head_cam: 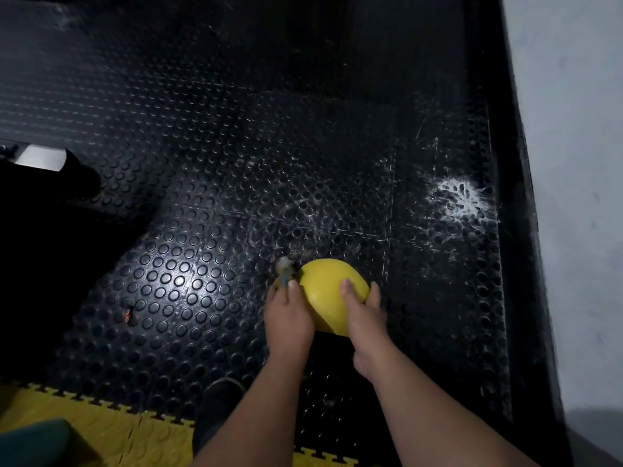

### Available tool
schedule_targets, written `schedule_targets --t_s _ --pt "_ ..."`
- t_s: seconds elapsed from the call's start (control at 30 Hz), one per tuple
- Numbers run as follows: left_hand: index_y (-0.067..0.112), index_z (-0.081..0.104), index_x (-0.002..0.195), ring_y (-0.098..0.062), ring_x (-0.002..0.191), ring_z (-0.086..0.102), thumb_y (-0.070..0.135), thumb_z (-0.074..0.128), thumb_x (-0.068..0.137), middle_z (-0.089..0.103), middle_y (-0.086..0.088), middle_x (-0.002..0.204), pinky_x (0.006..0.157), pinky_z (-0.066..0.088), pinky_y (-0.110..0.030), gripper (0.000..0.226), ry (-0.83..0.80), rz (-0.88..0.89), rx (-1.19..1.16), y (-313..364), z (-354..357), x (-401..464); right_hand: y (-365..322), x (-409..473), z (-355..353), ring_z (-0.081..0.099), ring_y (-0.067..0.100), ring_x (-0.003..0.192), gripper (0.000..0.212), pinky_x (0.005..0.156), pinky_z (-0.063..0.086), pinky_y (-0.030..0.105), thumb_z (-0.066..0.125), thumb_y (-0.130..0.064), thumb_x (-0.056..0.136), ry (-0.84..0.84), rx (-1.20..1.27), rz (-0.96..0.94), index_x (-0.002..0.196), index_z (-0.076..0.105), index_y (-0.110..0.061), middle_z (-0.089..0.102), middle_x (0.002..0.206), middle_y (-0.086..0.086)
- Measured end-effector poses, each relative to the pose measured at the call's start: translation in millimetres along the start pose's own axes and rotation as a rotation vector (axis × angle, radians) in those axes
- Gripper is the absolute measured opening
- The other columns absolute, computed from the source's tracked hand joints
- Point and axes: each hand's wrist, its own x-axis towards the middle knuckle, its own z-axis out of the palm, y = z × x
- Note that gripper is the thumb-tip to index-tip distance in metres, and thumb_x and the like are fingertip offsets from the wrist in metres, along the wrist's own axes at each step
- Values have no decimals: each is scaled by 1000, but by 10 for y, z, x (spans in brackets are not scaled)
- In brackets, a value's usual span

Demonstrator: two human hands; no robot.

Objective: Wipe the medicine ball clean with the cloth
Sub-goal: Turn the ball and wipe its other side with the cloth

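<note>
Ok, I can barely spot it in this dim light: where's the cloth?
In the head view, the cloth is bunched in the left hand, pressed against the left side of the yellow medicine ball, which the right hand steadies.

Smooth matt yellow medicine ball [332, 291]; glossy studded black rubber floor [188, 251].

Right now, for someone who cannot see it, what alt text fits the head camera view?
Two bare hands hold a smooth yellow medicine ball above a black studded rubber floor: the right hand cups its right side, and the left hand presses a small crumpled cloth against its left side. A white powdery splash marks the floor near a pale wall.
</note>
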Motion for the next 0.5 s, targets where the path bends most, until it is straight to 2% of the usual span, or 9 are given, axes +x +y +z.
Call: schedule_targets --t_s 0.03,0.1,0.17,0.23,0.27,0.33,0.37,0.43,0.5 --pt "25 47 151 -31 148 29 37 33 108 36 -7 161 122 23 -41 46 -21 82 98 37 16 -86 -22 -3 17 37 35 143 87 113 39 53 53 -76 87 15 -14 -1 158 9 -49 15 167 3" --pt "39 32 157 -22 157 -4 53 21 103 8 10 168 126 3 -37 57 -77 319 298 26 90 -396 -44 47 -2 39 35 142 76 112 40 51 50 -66 94 40 -25 -6 158 14 -48 21 166 5" --pt "46 22 154 -10 153 -22 61 13 95 -8 20 165 124 -6 -34 62 -99 366 271 -34 99 -627 -29 63 -52 38 33 143 71 113 39 50 50 -60 96 34 -20 -16 158 16 -47 23 165 5" --pt "38 32 154 -14 155 -8 55 22 101 5 13 167 126 1 -36 56 -57 280 210 -65 103 -432 -5 11 -59 36 32 144 77 112 38 48 51 -64 95 18 -42 -34 159 13 -46 19 165 4" --pt "29 44 152 -23 155 12 48 27 104 22 2 166 126 13 -41 54 -28 192 154 -32 80 -264 9 -21 -41 36 33 144 80 111 38 48 51 -68 94 20 -79 -48 160 11 -45 17 165 4" --pt "9 60 137 -34 127 52 39 33 108 57 -17 140 106 42 -42 50 -16 -88 -21 49 -42 151 54 -64 26 34 36 144 84 111 40 51 48 -73 92 31 -160 -72 159 7 -45 12 166 5" --pt "6 63 131 -32 112 57 38 35 108 63 -18 129 96 45 -38 48 -34 -167 -35 119 -87 255 66 -82 57 32 37 145 84 111 40 53 48 -74 91 35 -188 -84 159 6 -46 10 166 5" --pt "15 63 133 -31 117 56 41 35 107 62 -13 135 102 44 -39 46 -57 -31 131 210 -95 203 60 -83 85 31 38 145 82 112 39 54 48 -73 92 58 -211 -114 158 8 -47 10 166 6" --pt "35 51 146 -26 147 32 48 29 105 43 4 156 121 25 -49 48 -105 268 364 234 4 -86 60 -46 36 37 37 142 77 112 40 53 48 -68 94 91 -205 -113 158 12 -45 16 165 9"
